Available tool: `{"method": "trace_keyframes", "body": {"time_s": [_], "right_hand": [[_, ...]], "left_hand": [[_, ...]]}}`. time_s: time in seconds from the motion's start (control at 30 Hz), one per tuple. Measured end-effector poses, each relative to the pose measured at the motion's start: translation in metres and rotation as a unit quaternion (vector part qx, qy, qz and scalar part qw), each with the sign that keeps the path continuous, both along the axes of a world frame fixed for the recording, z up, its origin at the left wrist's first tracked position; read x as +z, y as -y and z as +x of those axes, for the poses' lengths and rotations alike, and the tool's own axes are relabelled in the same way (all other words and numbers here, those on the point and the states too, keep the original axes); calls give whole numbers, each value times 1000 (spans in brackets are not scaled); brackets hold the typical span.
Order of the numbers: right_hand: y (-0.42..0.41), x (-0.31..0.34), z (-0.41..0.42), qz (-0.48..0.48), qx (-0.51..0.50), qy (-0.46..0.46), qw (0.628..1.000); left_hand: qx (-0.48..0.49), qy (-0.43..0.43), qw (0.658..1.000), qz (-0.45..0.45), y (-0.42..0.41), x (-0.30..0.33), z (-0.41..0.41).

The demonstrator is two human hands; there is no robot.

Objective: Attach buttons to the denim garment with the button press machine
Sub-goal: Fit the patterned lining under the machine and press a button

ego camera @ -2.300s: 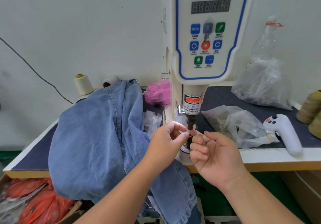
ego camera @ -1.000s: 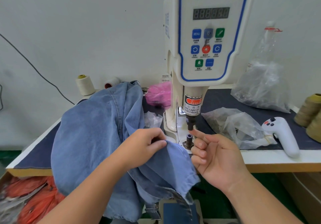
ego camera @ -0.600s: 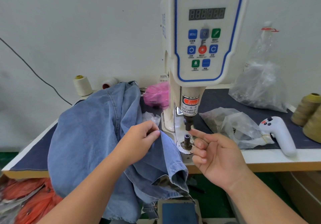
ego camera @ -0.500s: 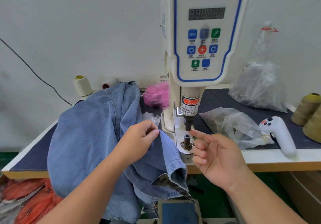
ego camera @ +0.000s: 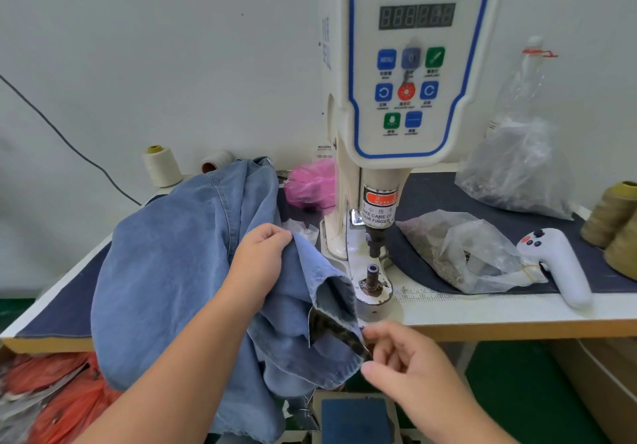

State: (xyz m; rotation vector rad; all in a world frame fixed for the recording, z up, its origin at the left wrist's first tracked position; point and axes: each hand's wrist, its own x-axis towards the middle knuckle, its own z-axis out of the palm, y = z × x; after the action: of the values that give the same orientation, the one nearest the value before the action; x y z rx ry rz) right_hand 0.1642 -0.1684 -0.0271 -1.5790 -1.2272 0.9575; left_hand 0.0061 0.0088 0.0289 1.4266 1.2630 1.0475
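A light blue denim garment (ego camera: 165, 264) is heaped on the left of the table and hangs over its front edge. My left hand (ego camera: 258, 261) grips a fold of its edge, left of the white button press machine (ego camera: 403, 64). The machine's lower die (ego camera: 372, 276) stands bare under the upper punch (ego camera: 375, 243). My right hand (ego camera: 403, 357) is below the table edge and pinches the garment's hanging corner, where a dark patterned lining shows.
Clear plastic bags (ego camera: 462, 250) and a white handheld controller (ego camera: 558, 264) lie right of the machine. Thread cones (ego camera: 610, 216) stand at the far right, a white spool (ego camera: 162, 166) at the back left. A pink bag (ego camera: 310, 181) sits behind the machine. Orange plastic (ego camera: 62, 405) lies below left.
My right hand has dropped from beside the lower die to below the table edge and taken hold of the garment's hanging corner. My left hand has kept its grip on the fold.
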Motion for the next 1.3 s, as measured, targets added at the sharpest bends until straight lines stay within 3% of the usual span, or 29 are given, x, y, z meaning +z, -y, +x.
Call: {"method": "trace_keyframes", "body": {"time_s": [0.13, 0.3, 0.4, 0.5, 0.6, 0.67, 0.87, 0.93, 1.1, 1.2, 1.3], "right_hand": [[-7, -17, -10, -22, -34, 40, 998], [-15, -24, -14, 56, -71, 122, 988], [-13, -18, -12, 107, -98, 129, 981], [-10, -12, -2, 139, -135, 98, 976], [-9, -5, 7, 150, -152, 56, 975], [-7, -2, 12, 161, -156, 38, 974], [-5, 5, 16, 145, -103, -90, 980], [-6, 6, 17, 140, -80, -143, 977], [-9, 6, 25, 81, -47, -265, 960], [-12, 6, 29, 46, -11, -314, 948], [-14, 7, 31, 14, 51, -356, 933]], "left_hand": [[19, 64, 995, -67, -1, 4, 1], [11, 56, 996, -68, -2, 2, 1], [24, -28, 999, -8, 2, 2, -1], [42, -100, 985, 132, 14, 9, -3], [-33, -74, 959, 271, 35, 25, 0], [-134, -109, 926, 335, 50, 34, 4], [-312, -254, 824, 399, 68, 42, 17], [-326, -297, 807, 394, 67, 39, 20], [-379, -333, 827, 250, 54, 33, 8], [-387, -294, 853, 191, 49, 31, 5], [-387, -201, 890, 137, 44, 30, 4]]}}
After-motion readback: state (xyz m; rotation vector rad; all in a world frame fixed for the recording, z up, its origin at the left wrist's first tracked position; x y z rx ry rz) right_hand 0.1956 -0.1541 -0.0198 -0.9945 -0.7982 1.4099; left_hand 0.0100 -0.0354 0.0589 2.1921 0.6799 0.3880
